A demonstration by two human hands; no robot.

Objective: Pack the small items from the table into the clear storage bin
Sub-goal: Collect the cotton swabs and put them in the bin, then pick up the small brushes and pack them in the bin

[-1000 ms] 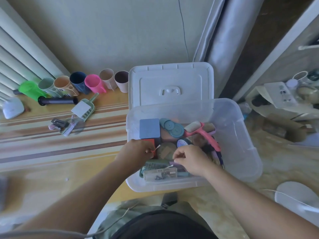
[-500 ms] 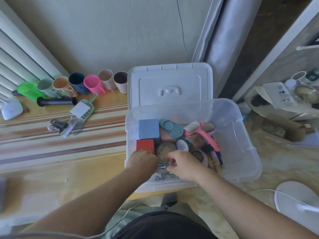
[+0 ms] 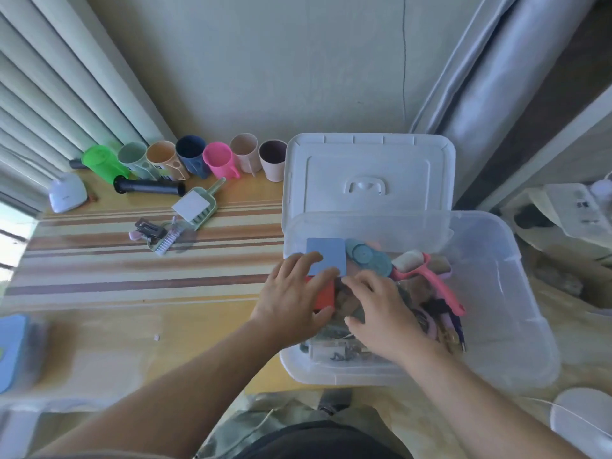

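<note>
Pressing both hands flat into clear bin: my left hand spread on red block, right hand spread over clutter.

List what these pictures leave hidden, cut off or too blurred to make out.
- Head view: the red block is mostly covered by the left hand.
- Head view: items in the middle of the clear storage bin lie under the right hand; what they are is hidden.
- Head view: the blue object is blurred and cut by the left edge.
- Head view: the small clutter on the table is too small to identify.
</note>
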